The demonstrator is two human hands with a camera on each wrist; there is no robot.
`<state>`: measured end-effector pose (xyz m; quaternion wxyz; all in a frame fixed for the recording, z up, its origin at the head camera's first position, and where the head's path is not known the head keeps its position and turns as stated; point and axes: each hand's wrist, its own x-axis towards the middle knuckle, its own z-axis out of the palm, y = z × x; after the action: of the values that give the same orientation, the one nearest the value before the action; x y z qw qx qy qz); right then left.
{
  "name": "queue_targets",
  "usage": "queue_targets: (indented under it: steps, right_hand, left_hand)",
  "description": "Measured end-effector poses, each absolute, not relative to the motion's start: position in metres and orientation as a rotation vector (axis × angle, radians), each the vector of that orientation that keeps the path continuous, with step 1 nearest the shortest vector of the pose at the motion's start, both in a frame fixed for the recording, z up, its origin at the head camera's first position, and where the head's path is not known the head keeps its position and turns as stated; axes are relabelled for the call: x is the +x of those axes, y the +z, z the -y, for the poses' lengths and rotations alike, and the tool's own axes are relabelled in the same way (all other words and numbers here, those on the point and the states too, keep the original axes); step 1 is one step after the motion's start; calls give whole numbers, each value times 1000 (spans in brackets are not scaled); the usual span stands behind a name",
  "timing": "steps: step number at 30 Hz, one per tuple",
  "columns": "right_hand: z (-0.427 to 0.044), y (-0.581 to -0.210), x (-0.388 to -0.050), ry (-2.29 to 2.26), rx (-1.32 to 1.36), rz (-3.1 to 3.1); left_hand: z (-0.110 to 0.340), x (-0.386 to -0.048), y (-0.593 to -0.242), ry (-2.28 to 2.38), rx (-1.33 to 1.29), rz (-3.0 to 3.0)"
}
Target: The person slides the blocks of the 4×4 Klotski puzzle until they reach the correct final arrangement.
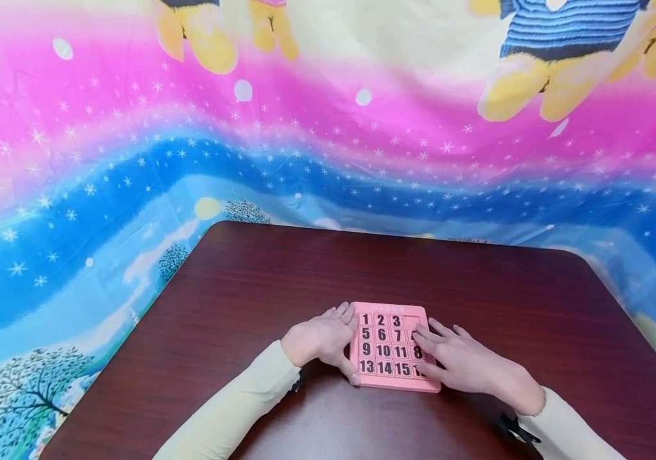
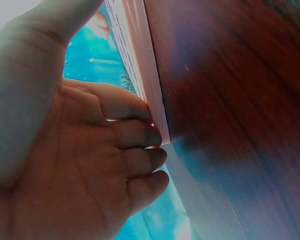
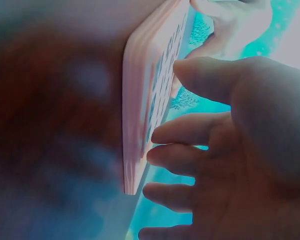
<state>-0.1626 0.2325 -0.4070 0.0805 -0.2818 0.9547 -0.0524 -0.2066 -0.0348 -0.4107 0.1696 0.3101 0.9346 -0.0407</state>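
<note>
A pink number slide puzzle [image 1: 388, 351] lies flat on the dark wooden table. Its rows read 1 2 3 with a bare slot at top right, then 5 6 7, 9 10 11 8, and 13 14 15; fingers partly cover the right column. Along the left side of the frame rests my left hand [image 1: 328, 335], thumb by the near corner and fingers by the far one. In the left wrist view its fingertips [image 2: 157, 136] touch the puzzle's edge. My right hand [image 1: 463, 358] reaches over the right side, fingers extended, index fingertip and thumb at the right-column tiles.
The brown tabletop [image 1: 247, 281] has rounded far corners and extends around the puzzle. Behind it hangs a pink and blue printed cloth [image 1: 328, 128] with snowflakes and cartoon figures. Pale sleeves [image 1: 236, 396] cover both forearms, and dark straps show near the wrists.
</note>
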Motion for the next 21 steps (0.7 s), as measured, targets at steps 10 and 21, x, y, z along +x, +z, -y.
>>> queue_targets:
  steps: [10,21]
  right_hand:
    - [-236,-411,-157,-167,-848,-2861]
    - [-240,-416,-174,-195,-852,-2869]
  left_hand:
    - [34,-207,-410,-115,880,-2658]
    - [34,-206,-410,-110,885,-2663]
